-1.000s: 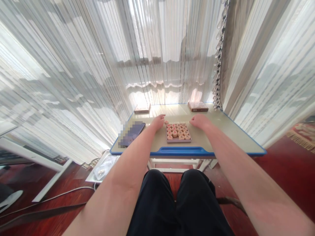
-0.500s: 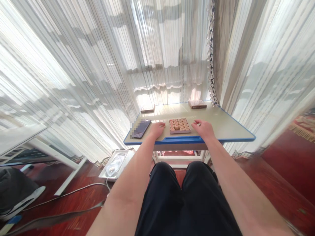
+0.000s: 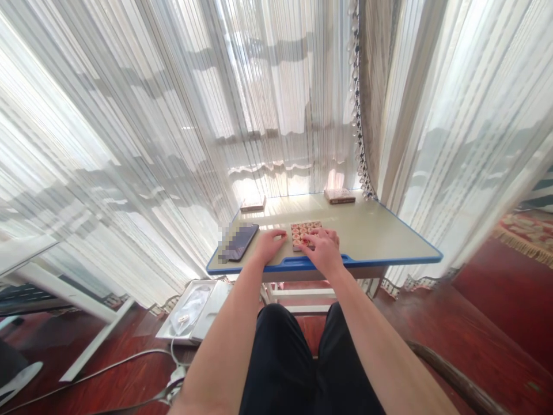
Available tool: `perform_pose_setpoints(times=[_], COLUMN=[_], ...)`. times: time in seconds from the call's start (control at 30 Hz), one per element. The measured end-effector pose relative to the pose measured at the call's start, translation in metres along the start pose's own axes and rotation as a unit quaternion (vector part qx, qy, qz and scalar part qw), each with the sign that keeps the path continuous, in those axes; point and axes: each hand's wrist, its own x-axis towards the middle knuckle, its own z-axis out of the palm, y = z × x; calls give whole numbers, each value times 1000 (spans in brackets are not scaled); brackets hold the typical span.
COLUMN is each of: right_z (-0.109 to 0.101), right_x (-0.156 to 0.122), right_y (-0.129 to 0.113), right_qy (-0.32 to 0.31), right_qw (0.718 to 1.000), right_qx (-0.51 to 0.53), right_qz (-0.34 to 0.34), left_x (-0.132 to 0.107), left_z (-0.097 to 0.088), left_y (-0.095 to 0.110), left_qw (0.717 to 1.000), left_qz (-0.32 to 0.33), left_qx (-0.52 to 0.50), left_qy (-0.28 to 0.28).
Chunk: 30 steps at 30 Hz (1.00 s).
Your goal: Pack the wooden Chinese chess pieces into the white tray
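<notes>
A small box of round wooden xiangqi pieces, set in rows with red markings, lies near the front of the desk. My right hand reaches over the box's right and front side. Its thumb and fingertips close on a xiangqi piece in the front part; the hand hides several others. Left of the box, my left hand rests on the desktop, apart from the pieces. Its fingers are loosely bent and seem to hold nothing.
The pale desk has a blue edge. A dark tablet lies left of my left hand. Two flat boxes, one on the left and one on the right, sit at the back. An open white box and cables are on the floor.
My right hand has moved left from beside the box onto its pieces. My left hand stays beside the box. The whole view has shifted slightly.
</notes>
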Motion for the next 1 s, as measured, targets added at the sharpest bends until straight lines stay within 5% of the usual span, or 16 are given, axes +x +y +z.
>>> perform_pose_setpoints(times=[1.0], right_z=[7], right_x=[9], right_y=[11], right_qy=[-2], right_qw=[999], right_qx=[13], right_qz=[31], left_x=[0], left_z=[2], left_y=[-6], left_qw=[996], left_qz=[0], left_qx=[-90], left_qy=[28])
